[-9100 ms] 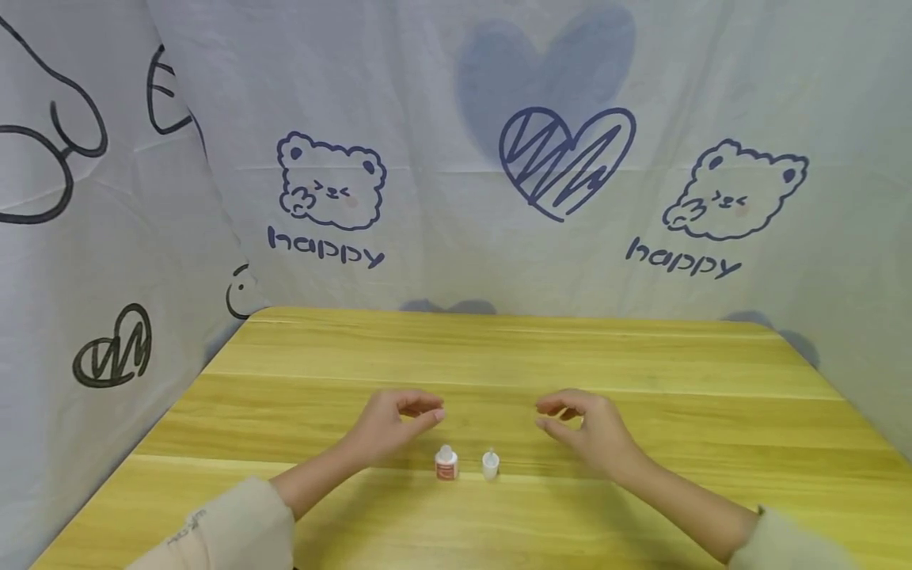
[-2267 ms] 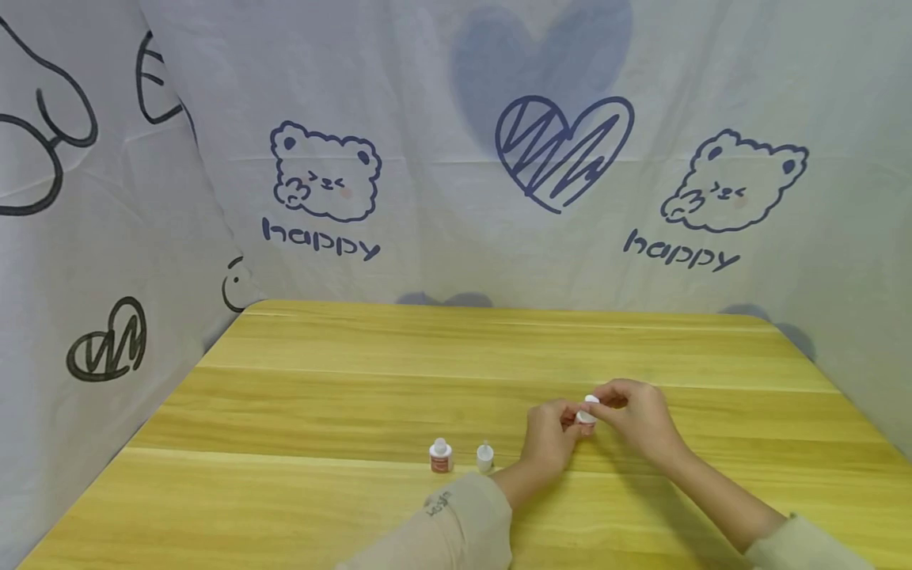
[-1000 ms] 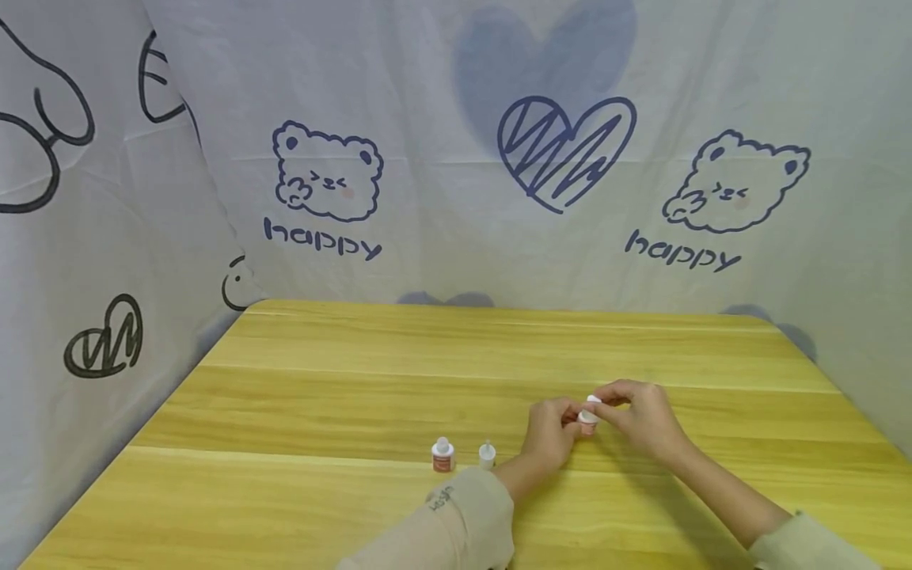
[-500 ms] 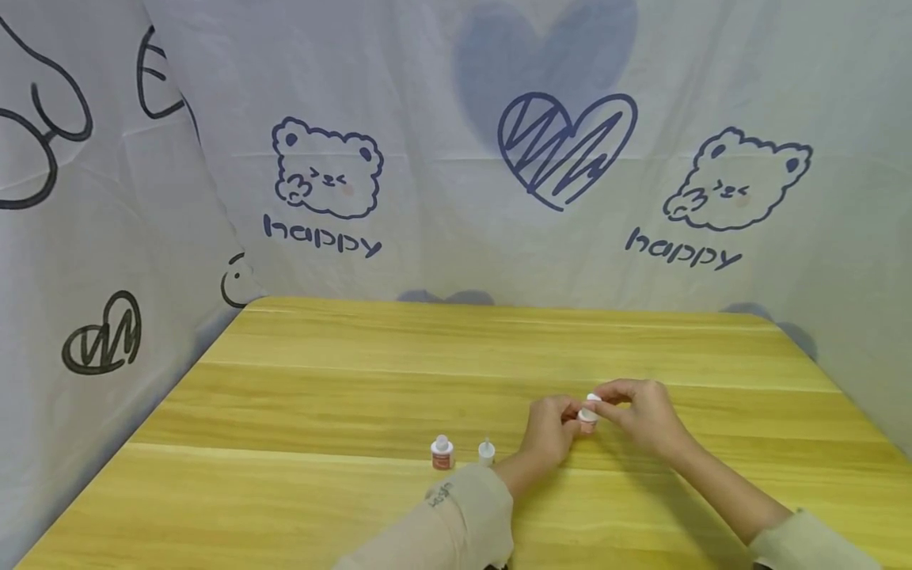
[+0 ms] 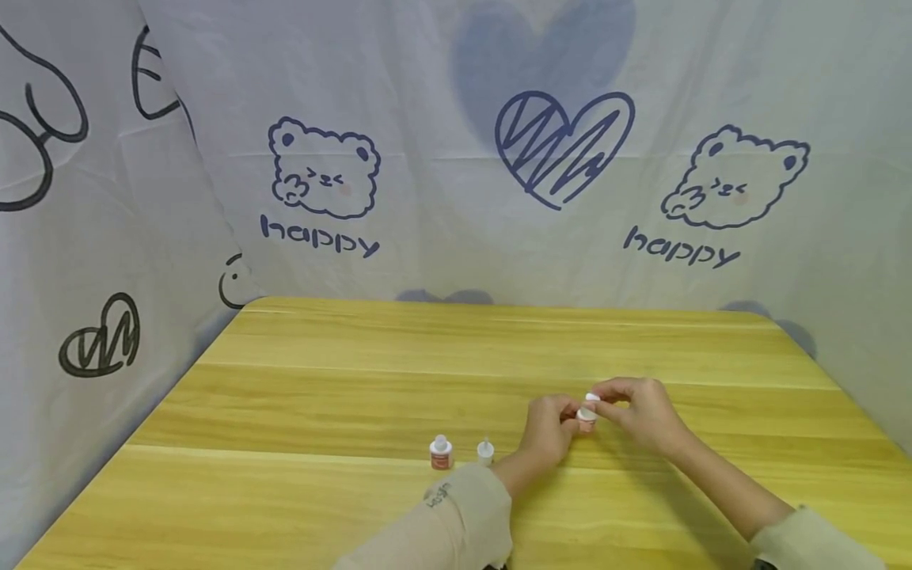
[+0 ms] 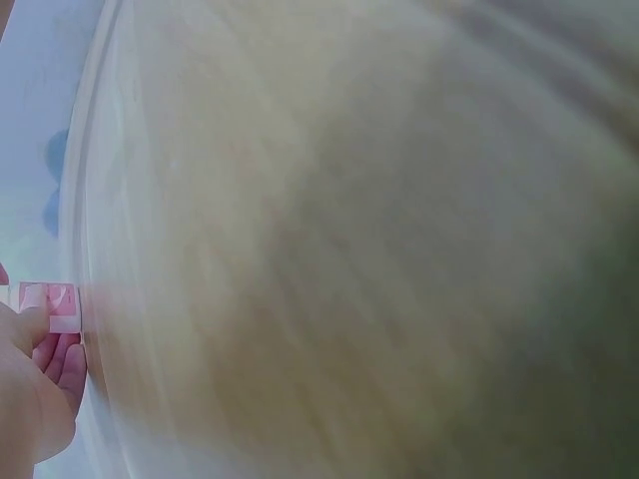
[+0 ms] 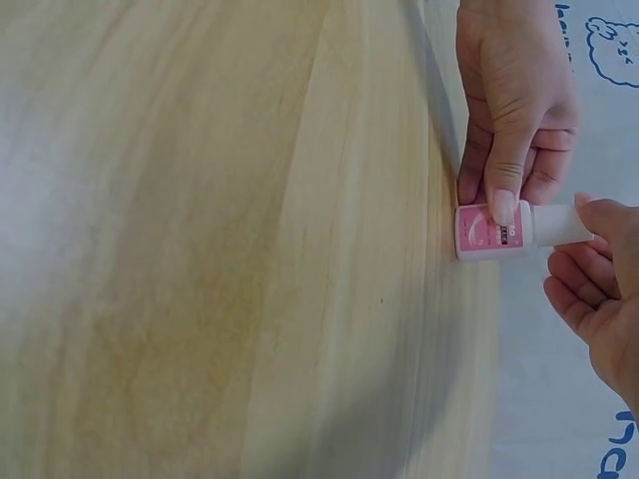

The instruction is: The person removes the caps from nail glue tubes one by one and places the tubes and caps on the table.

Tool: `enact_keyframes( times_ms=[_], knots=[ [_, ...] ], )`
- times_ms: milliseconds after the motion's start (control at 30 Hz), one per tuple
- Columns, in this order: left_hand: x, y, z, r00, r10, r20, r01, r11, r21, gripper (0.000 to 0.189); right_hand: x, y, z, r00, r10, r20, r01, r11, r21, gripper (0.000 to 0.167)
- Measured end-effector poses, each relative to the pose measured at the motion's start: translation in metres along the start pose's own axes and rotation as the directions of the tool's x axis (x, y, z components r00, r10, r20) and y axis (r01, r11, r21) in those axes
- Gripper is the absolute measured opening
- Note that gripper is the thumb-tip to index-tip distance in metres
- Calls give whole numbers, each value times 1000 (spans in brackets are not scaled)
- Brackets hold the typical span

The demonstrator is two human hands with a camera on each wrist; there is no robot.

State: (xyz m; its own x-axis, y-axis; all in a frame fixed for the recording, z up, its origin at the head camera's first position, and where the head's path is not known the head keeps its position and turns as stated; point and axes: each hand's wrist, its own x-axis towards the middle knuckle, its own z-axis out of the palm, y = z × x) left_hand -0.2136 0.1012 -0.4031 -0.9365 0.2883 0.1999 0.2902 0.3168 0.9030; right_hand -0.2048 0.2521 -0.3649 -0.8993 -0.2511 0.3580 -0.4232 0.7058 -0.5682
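Standing upright on the table is a small bottle (image 7: 484, 232) with a pink label and a white cap (image 7: 561, 226). My left hand (image 5: 550, 426) grips its lower body, thumb across the label in the right wrist view. From the other side my right hand (image 5: 644, 413) pinches the cap between thumb and fingers. The left wrist view catches only part of the left hand (image 6: 35, 389) and the pink label, at its left edge. In the head view, fingers cover some of the bottle (image 5: 587, 423).
Left of my hands a second small bottle (image 5: 441, 455) with a red label stands without a cap. Beside it, behind my left sleeve, a small white cap (image 5: 485, 451) has a thin stem pointing up. A white printed cloth (image 5: 442, 198) hangs behind the wooden table (image 5: 321, 396).
Earlier both hands hovered apart over the table; since then they have moved right and come together on the bottle and its cap. Over the last second they stay nearly still.
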Motion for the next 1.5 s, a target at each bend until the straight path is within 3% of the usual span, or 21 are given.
enact_keyframes(
  times_ms=[433,867,1133,1500],
  knots=[
    [-1,0,-1,1000,13,-14,-12,1000,6,11,1,-1,-1,999,-33,19,33,999,15,11],
    [-3,3,0,1000,-6,-17,5,1000,-26,15,-8,-3,13,985,68,-159,-46,989,143,13],
    [-4,2,0,1000,24,-10,-24,1000,-4,15,-8,-5,14,977,135,-167,-113,985,133,10],
    [-4,1,-2,999,35,8,-36,999,20,13,-6,-8,14,977,149,-154,-135,986,102,6]
  ],
)
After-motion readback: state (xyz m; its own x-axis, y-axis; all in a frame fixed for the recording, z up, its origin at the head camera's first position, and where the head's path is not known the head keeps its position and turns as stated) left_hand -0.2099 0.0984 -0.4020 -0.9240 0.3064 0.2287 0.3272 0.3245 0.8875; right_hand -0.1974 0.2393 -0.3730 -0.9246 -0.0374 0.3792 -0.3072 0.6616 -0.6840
